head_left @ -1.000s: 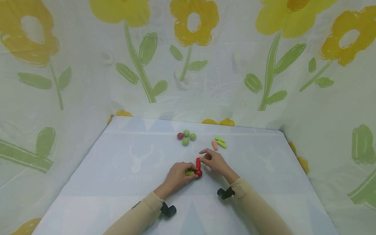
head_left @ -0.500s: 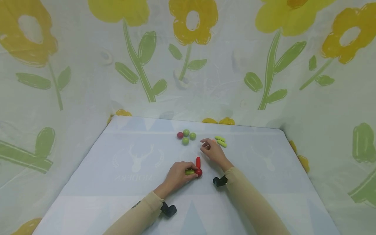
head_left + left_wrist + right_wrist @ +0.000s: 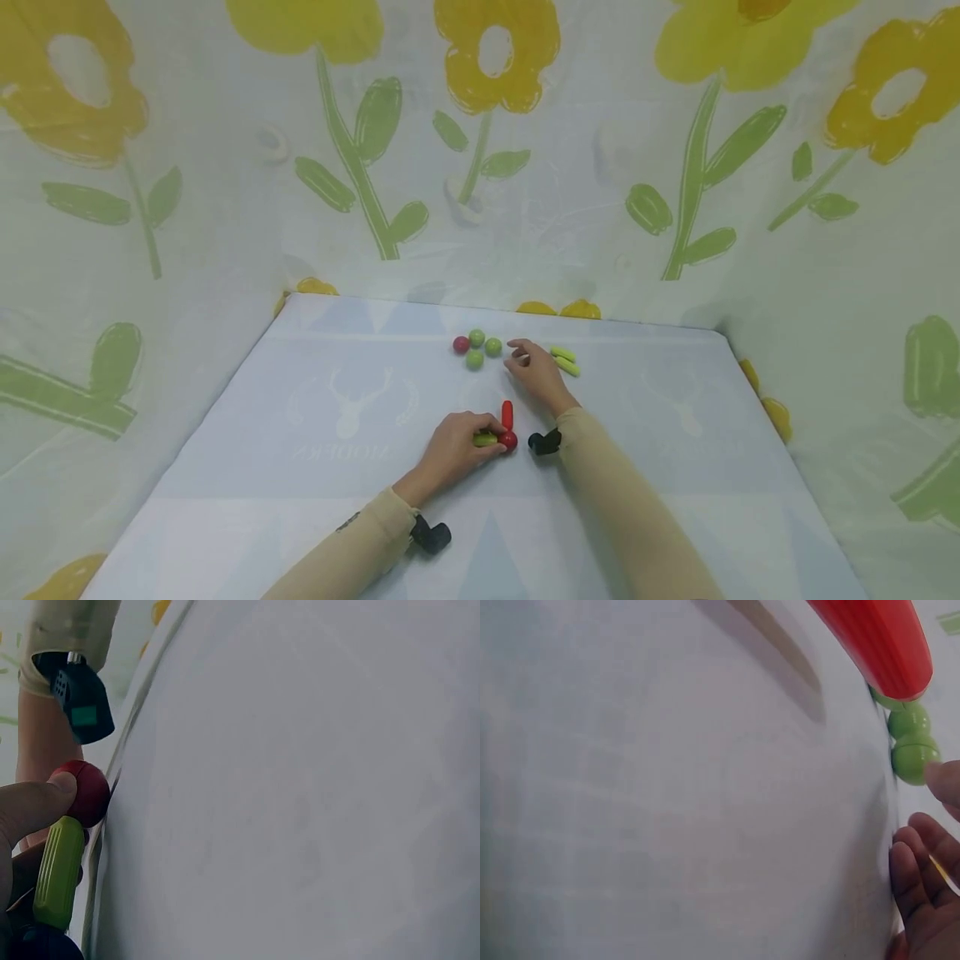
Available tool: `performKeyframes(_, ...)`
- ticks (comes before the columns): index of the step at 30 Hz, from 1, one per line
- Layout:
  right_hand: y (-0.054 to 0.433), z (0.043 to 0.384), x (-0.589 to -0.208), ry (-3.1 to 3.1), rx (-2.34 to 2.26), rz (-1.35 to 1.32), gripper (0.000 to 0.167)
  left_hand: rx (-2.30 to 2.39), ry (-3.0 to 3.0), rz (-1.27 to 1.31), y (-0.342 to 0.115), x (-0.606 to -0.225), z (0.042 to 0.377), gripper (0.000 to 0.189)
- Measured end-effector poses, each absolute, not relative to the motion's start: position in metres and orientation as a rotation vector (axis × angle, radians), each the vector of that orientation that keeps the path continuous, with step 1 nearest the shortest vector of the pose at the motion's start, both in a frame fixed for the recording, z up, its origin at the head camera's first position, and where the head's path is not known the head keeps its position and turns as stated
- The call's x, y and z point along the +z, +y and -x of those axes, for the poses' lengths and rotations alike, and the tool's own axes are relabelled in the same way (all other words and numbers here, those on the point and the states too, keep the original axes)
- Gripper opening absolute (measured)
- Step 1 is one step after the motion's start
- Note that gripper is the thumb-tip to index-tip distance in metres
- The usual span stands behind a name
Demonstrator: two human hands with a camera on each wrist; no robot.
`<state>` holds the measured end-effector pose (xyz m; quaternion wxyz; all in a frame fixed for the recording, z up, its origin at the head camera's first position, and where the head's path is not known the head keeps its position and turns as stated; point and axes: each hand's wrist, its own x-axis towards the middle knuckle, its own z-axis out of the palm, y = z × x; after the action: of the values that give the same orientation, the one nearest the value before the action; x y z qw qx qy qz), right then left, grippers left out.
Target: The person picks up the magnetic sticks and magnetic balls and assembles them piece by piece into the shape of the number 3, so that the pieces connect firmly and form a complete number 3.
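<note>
My left hand [image 3: 452, 447] pinches a small red ball [image 3: 509, 442], with the thumb pressed on it in the left wrist view. A yellow-green ribbed rod [image 3: 60, 874] meets the ball and runs back under the hand. From the ball's far side a red rod [image 3: 507, 414] points away across the table; its end looms large in the right wrist view. My right hand [image 3: 537, 372] holds nothing, its thumb and fingers apart, just right of a green ball [image 3: 492, 347]. Two more green balls [image 3: 476, 360] and a red ball [image 3: 461, 344] cluster beside it.
Two yellow-green rods [image 3: 566, 366] lie right of my right hand. An orange rod is hidden behind that hand in the head view. Flower-printed curtain walls [image 3: 525, 242] enclose the white table [image 3: 300, 483]. Each wrist carries a black camera [image 3: 431, 535].
My right hand has left the red rod and moved away across the table toward the green balls, covering the orange rod. My left hand keeps its hold in the same place.
</note>
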<state>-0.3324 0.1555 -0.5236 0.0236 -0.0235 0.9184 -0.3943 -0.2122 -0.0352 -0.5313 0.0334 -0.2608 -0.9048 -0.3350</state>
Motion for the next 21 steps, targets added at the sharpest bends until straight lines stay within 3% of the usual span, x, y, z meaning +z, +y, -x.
performKeyframes(21, 0.137, 0.352, -0.518, 2.894, -1.022, 0.226, 0.042, -1.03, -2.759, 0.805, -0.034, -0.534, 0.213, 0.015)
